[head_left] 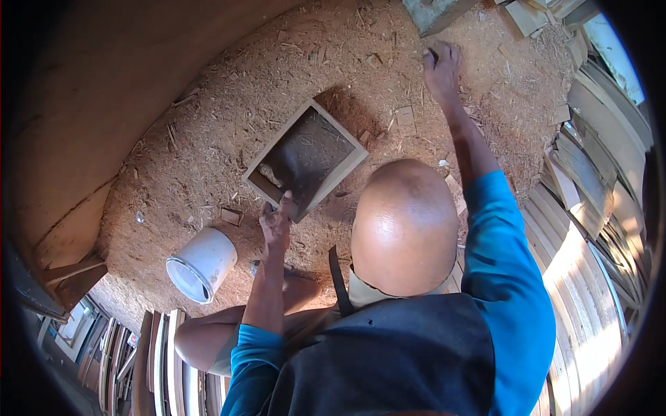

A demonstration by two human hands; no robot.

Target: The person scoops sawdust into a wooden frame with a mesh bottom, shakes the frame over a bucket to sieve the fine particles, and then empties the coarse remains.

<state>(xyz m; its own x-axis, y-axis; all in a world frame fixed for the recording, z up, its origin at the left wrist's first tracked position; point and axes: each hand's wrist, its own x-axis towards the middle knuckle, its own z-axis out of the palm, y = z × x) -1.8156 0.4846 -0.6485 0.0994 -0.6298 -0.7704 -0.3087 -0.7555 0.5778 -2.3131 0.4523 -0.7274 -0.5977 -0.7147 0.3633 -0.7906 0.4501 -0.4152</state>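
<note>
A rectangular wooden box frame (pixel 338 172) rests tilted on the sawdust-covered ground in front of me, its open side showing a dark inside. My left hand (pixel 276 223) grips its near lower corner, with the thumb laid over the edge and the other fingers partly hidden. Stretched far forward to the right, my right hand (pixel 442 64) is low over the ground with thumb and fingers apart. Nothing shows in it. Just beyond its fingertips stands a grey block (pixel 433 17), cut off by the upper edge of the view.
Left of my left forearm, a whitish bucket (pixel 211 256) lies tipped over. Small wood offcuts (pixel 231 217) and shavings litter the ground. Stacked boards (pixel 579 291) line the right side, and more planks (pixel 158 360) stand at lower left. A large brown panel (pixel 90 132) curves along the left.
</note>
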